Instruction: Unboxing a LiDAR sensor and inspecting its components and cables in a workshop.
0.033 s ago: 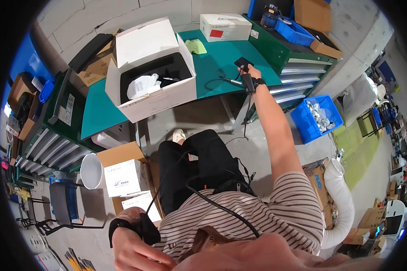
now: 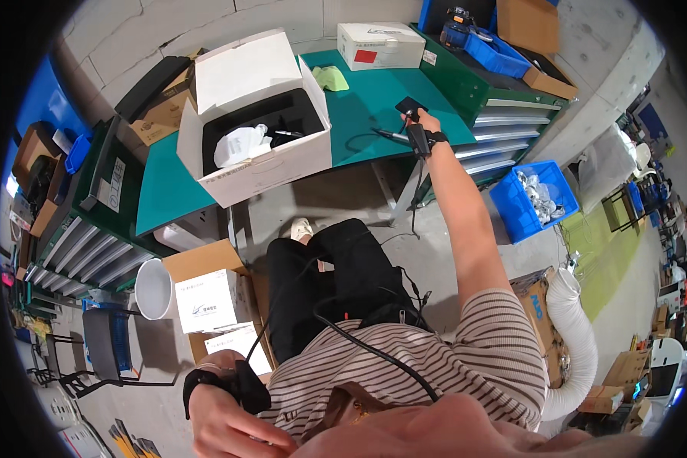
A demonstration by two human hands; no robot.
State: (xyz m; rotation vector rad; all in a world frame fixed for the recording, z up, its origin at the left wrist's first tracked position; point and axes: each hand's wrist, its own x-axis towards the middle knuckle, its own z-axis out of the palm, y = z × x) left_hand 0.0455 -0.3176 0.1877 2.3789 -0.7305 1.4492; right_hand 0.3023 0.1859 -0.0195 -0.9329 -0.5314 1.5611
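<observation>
The head view looks steeply down and forward from the person's head, through the left fisheye of a side-by-side pair, upright and unmirrored. Nearest the lens, at the lower edge, come the bare left hand (image 2: 225,424) and the brown-and-white striped shirt (image 2: 500,343); farther off lie the bare right hand (image 2: 422,120), the flat green tabletop (image 2: 378,90) and the pale grey block wall (image 2: 172,24). Straight edges bend outward.

A blue rectangular plastic bin (image 2: 509,208) stood near a dark green metal drawer cabinet (image 2: 485,107); a white ribbed hose (image 2: 578,336) curved beside brown cardboard (image 2: 536,309); a round white bucket (image 2: 153,290) stood near a black chair (image 2: 105,340).
</observation>
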